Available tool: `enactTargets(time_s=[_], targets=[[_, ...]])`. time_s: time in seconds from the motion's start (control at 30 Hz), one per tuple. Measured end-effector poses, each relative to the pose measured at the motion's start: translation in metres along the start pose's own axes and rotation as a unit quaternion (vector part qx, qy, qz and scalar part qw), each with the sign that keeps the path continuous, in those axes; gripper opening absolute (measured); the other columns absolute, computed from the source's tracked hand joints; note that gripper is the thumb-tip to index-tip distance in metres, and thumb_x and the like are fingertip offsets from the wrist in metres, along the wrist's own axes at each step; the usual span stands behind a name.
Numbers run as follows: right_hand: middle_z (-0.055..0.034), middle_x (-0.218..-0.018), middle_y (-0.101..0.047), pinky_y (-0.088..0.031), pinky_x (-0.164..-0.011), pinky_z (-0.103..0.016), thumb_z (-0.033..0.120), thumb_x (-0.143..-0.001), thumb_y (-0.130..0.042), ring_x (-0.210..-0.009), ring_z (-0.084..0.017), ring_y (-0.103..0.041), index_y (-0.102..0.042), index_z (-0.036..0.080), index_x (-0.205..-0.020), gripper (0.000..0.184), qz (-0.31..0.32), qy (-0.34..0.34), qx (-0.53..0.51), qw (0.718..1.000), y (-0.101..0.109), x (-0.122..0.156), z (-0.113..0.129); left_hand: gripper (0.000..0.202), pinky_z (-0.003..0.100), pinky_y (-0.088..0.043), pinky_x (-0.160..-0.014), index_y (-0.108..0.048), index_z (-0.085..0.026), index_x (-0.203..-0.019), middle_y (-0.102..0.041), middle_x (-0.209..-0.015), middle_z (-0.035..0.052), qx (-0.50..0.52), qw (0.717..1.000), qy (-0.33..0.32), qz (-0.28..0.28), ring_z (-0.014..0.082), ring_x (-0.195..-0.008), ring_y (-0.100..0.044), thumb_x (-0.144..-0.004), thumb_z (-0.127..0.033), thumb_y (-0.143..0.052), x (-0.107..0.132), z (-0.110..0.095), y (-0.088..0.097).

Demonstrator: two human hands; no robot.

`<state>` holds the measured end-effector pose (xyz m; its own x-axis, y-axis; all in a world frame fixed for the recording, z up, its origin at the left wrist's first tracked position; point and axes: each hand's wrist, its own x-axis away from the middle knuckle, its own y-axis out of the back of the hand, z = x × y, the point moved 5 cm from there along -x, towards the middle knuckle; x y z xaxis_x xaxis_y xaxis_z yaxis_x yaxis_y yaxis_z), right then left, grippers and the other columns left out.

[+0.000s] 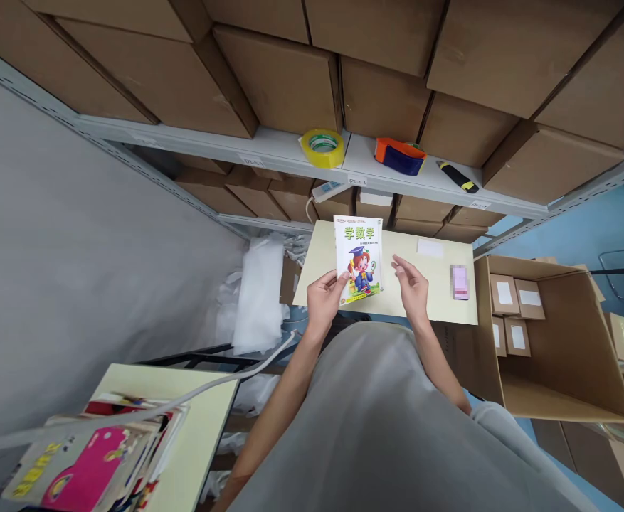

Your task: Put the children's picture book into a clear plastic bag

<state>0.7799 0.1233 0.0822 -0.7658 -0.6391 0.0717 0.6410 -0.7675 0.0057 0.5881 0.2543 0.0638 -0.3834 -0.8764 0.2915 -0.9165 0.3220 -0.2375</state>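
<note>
Storeroom with shelves of boxes, small worktop (440,302) up front. Left hand (324,299) grips a booklet (358,259) over the near edge, right hand (412,283) open beside it, empty. More booklets (98,455) stacked lower left, untouched.

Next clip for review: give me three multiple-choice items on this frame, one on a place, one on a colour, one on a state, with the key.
1. Where is the tape roll?
A. on the metal shelf
B. on the small table
C. in the open carton

2. What colour is the tape roll?
A. red
B. yellow
C. black

3. What is the right hand doing?
A. gripping the booklet
B. pressing on a box
C. open, holding nothing

Key: 1 A, it lies on the shelf edge above the table; 2 B, its rim is yellow; 3 C, its fingers are spread beside the booklet, which the left hand holds by a lower corner.
</note>
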Motion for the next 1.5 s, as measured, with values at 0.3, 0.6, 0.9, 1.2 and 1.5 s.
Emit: enactTargets(time_s=[0.3,0.6,0.9,1.2,1.5], targets=[[-0.0156,-0.155,-0.079,-0.068,-0.118,-0.05,0.072,-0.08,-0.099,-0.144,-0.037,-0.077,-0.08,0.024,-0.142,0.08,0.1,-0.03,-0.074,0.992,-0.055,0.021,-0.008,0.053,0.053,-0.064,-0.122,-0.088,-0.022,-0.136,-0.084,-0.142,0.0128,-0.173,0.969,-0.16,0.081,0.034,-0.132,-0.082,-0.104,-0.062,-0.078,0.029,-0.008,-0.03],[-0.0108,-0.119,-0.092,-0.074,-0.101,-0.049,0.078,-0.081,-0.095,-0.117,-0.037,-0.087,-0.081,0.023,-0.118,0.068,0.064,-0.102,-0.194,0.974,-0.038,0.009,-0.016,0.068,0.053,-0.056,-0.13,-0.073,-0.021,-0.155,-0.066,-0.169,0.021,-0.228,0.954,-0.192,-0.032,0.0363,-0.159,-0.062,-0.102,-0.062,-0.082,0.004,-0.003,0.002],[-0.0132,-0.121,-0.091,-0.072,-0.107,-0.056,0.08,-0.076,-0.095,-0.123,-0.041,-0.086,-0.082,0.021,-0.121,0.075,0.02,-0.124,-0.193,0.973,-0.021,-0.004,-0.044,0.083,0.041,-0.072,-0.09,-0.087,-0.014,-0.124,-0.089,-0.122,0.0187,-0.067,0.998,-0.006,0.015,0.0326,-0.109,-0.086,-0.067,-0.072,-0.103,-0.023,0.02,0.005],[-0.0175,-0.158,-0.077,-0.058,-0.131,-0.06,0.074,-0.085,-0.09,-0.149,-0.039,-0.074,-0.083,0.022,-0.141,0.077,-0.023,-0.034,-0.079,0.996,-0.017,0.0,-0.04,0.069,0.051,-0.07,-0.112,-0.088,-0.014,-0.128,-0.087,-0.131,0.0189,-0.133,0.981,-0.137,-0.018,0.0362,-0.121,-0.086,-0.092,-0.073,-0.087,0.0,-0.001,-0.016],[-0.0088,-0.101,-0.09,-0.071,-0.084,-0.038,0.078,-0.088,-0.084,-0.093,-0.028,-0.082,-0.086,0.018,-0.109,0.063,-0.007,-0.012,-0.079,0.997,-0.024,0.006,-0.011,0.042,0.049,-0.058,-0.131,-0.084,-0.028,-0.144,-0.082,-0.148,0.0099,-0.319,0.887,-0.285,0.176,0.0302,-0.145,-0.076,-0.117,-0.047,-0.06,0.041,0.0,-0.06]])
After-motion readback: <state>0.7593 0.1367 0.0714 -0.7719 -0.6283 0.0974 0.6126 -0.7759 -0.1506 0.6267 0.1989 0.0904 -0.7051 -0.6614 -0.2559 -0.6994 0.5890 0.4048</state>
